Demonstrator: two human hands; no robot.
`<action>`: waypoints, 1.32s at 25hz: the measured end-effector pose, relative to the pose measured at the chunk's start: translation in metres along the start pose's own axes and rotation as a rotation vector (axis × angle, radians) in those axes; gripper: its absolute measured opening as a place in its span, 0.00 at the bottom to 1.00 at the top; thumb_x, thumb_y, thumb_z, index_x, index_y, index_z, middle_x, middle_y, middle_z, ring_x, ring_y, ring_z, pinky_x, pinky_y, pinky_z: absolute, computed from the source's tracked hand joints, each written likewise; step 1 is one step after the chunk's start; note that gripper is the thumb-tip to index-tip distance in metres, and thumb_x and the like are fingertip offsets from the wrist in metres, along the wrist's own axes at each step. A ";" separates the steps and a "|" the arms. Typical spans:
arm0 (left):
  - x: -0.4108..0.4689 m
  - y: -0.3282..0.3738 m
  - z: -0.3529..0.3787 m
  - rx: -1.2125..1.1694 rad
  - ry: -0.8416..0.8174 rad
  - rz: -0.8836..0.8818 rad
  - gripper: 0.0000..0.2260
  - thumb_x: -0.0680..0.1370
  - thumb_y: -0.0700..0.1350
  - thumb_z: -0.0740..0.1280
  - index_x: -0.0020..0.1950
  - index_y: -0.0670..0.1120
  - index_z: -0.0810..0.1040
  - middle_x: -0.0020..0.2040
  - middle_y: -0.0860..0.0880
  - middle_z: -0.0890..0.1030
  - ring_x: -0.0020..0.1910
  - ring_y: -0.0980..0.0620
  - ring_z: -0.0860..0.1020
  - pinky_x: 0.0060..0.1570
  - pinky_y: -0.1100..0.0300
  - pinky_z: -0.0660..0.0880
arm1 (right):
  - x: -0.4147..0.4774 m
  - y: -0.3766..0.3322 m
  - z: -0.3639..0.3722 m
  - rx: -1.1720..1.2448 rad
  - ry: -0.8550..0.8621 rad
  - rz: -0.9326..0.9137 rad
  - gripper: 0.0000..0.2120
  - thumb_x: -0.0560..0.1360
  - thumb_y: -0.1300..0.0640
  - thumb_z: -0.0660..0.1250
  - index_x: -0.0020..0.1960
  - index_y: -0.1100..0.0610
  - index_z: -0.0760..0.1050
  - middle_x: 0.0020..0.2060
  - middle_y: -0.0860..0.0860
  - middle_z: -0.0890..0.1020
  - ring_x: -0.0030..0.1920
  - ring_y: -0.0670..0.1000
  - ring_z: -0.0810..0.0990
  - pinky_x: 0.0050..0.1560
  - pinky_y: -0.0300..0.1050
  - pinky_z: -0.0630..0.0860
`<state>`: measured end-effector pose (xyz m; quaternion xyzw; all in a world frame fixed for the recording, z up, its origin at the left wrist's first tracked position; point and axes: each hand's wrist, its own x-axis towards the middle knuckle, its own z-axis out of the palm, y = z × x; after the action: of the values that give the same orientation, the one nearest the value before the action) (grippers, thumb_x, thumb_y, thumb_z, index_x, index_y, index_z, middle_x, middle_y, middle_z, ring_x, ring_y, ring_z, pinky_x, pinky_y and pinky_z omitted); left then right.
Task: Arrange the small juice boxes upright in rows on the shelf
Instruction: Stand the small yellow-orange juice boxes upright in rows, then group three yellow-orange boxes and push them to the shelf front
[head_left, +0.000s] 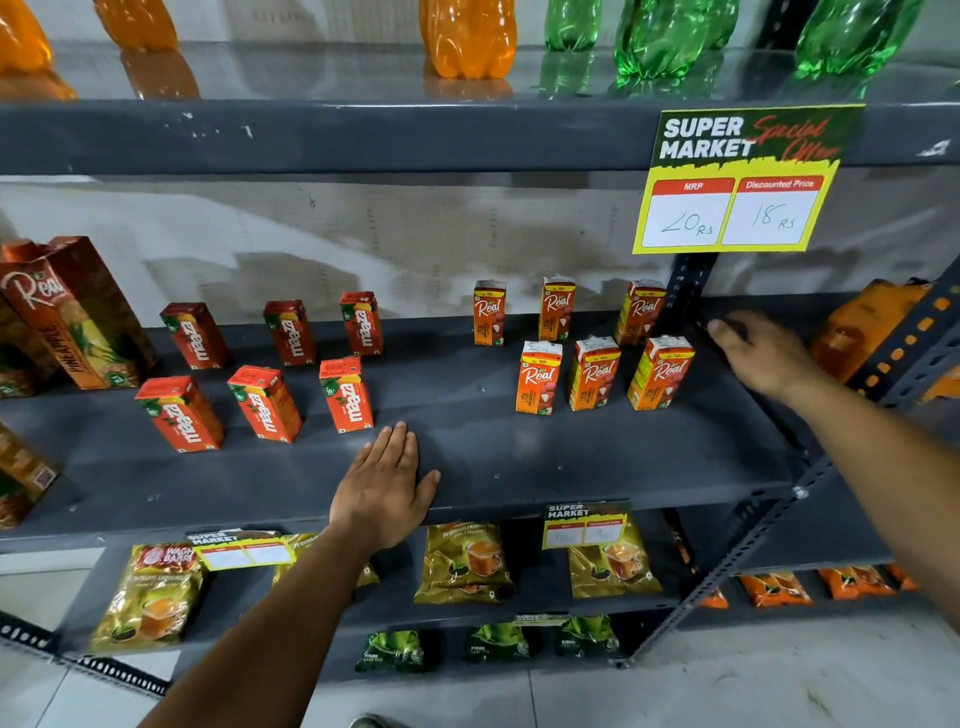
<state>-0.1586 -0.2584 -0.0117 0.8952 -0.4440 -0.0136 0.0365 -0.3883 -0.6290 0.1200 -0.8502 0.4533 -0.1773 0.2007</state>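
Several small red Maaza juice boxes stand upright in two rows on the left half of the grey shelf. On the right half, several small orange Real juice boxes stand upright in two rows. My left hand lies flat and open on the shelf's front, just below the nearest Maaza box, holding nothing. At the shelf's right end my right hand rests open beside the rightmost Real box, touching none of the boxes.
Large Real pineapple cartons stand at the left end. A yellow price sign hangs from the shelf above, which holds orange and green bottles. A slotted upright post and orange packets are at the right. Tea packets fill lower shelves.
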 end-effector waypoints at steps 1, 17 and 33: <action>-0.001 0.000 -0.001 0.001 -0.003 -0.005 0.31 0.80 0.61 0.43 0.77 0.42 0.47 0.79 0.44 0.47 0.77 0.48 0.45 0.74 0.53 0.43 | -0.004 0.008 0.002 0.070 0.008 0.038 0.25 0.78 0.45 0.58 0.69 0.59 0.67 0.66 0.62 0.74 0.65 0.64 0.72 0.62 0.53 0.68; 0.053 0.056 -0.048 -1.000 -0.040 -0.139 0.44 0.69 0.48 0.76 0.77 0.45 0.53 0.74 0.48 0.64 0.72 0.49 0.63 0.70 0.55 0.61 | -0.012 0.037 0.053 0.578 -0.283 0.124 0.48 0.66 0.73 0.74 0.77 0.53 0.51 0.70 0.56 0.69 0.68 0.57 0.69 0.64 0.57 0.71; 0.168 0.126 -0.025 -0.944 -0.207 -0.029 0.31 0.65 0.44 0.80 0.66 0.47 0.73 0.60 0.47 0.80 0.57 0.50 0.78 0.59 0.55 0.73 | 0.039 0.001 0.092 0.421 -0.575 -0.154 0.35 0.60 0.70 0.79 0.60 0.46 0.72 0.55 0.47 0.81 0.51 0.39 0.80 0.61 0.49 0.75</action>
<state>-0.1561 -0.4667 0.0245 0.7809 -0.3781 -0.3031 0.3941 -0.3239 -0.6452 0.0456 -0.8370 0.2668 -0.0349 0.4765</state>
